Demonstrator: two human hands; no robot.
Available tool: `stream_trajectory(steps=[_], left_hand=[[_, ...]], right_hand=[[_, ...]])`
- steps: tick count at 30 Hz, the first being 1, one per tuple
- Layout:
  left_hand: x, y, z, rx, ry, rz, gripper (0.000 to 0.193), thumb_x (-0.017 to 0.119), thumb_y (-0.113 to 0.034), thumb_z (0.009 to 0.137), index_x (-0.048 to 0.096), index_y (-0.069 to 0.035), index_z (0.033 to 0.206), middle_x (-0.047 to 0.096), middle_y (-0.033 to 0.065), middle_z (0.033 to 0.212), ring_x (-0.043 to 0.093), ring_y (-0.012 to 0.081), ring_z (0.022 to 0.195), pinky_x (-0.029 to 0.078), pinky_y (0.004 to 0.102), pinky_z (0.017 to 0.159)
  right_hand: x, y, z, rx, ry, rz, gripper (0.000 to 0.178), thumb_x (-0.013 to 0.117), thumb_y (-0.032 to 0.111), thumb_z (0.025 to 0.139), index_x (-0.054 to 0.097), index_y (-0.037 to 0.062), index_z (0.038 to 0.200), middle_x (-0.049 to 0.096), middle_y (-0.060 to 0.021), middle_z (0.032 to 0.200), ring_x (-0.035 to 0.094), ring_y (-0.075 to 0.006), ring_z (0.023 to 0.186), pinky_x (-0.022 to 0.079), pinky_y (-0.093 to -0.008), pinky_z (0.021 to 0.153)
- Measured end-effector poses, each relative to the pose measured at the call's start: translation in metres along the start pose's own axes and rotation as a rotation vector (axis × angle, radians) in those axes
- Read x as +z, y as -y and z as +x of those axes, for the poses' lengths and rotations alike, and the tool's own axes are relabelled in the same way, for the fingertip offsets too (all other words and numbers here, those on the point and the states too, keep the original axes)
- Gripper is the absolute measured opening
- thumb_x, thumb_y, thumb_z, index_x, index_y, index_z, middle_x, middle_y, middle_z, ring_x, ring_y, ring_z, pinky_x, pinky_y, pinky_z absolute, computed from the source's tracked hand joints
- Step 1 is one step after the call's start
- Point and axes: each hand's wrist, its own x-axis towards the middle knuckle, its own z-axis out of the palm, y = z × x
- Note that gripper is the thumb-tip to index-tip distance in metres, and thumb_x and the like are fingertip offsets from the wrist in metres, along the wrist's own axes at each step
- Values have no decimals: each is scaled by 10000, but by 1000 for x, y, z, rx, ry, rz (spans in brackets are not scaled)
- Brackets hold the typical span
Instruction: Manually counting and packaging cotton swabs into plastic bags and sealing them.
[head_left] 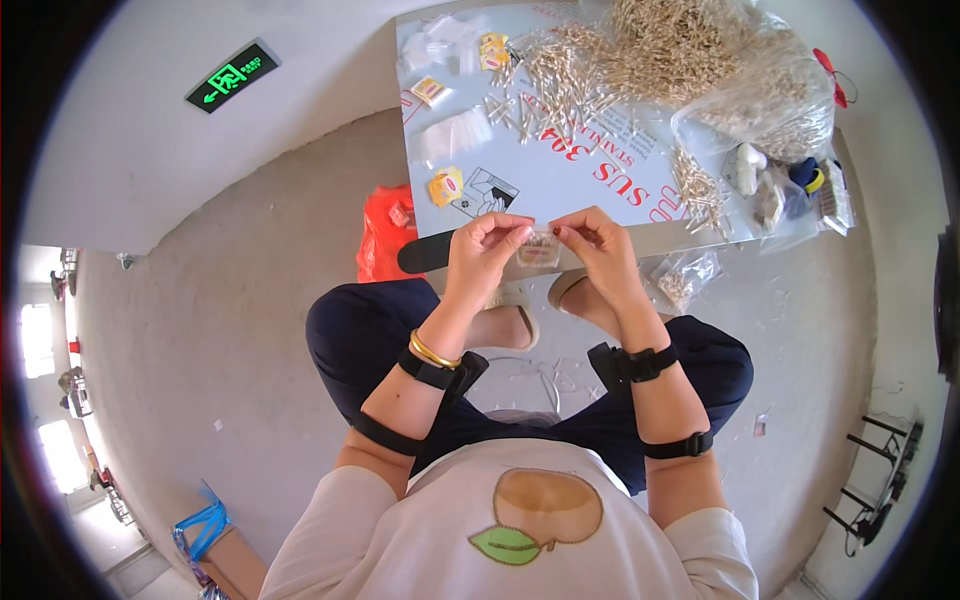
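Observation:
My left hand [482,252] and my right hand [600,252] meet at the near edge of the table [440,200]. Between them hangs a small clear plastic bag [539,254], each hand pinching one upper corner with thumb and finger. Small pale things show inside it; they look like swabs, but are too small to be sure. Beyond my hands, loose cotton swabs [570,85] spread over the tabletop. On the left lie flat clear bags [455,137] and small yellow cards [446,186].
A large heap of swabs [680,45] spills from a big clear bag [760,110] at the far right. An orange-red plastic bag [380,240] hangs left of the table. A filled clear bag [688,278] sits low beside the right knee. A cardboard box [225,560] stands at lower left.

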Motion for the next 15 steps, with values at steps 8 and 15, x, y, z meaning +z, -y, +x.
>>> stream_trajectory(steps=[8,15], left_hand=[[-12,45,31,18,-21,495,118,752,-104,960,751,-24,1048,641,11,1032,657,83,848,541,242,828],[-14,91,36,-151,-53,53,132,738,-128,969,702,-9,1016,708,52,1089,705,107,826,553,251,710]], right_hand=[[5,-69,26,50,-103,49,98,728,83,966,752,23,1039,722,-13,953,636,-83,875,510,-256,812],[14,-96,35,199,-78,173,112,720,88,974,717,-1,1042,735,-24,948,655,-81,895,522,-246,830]])
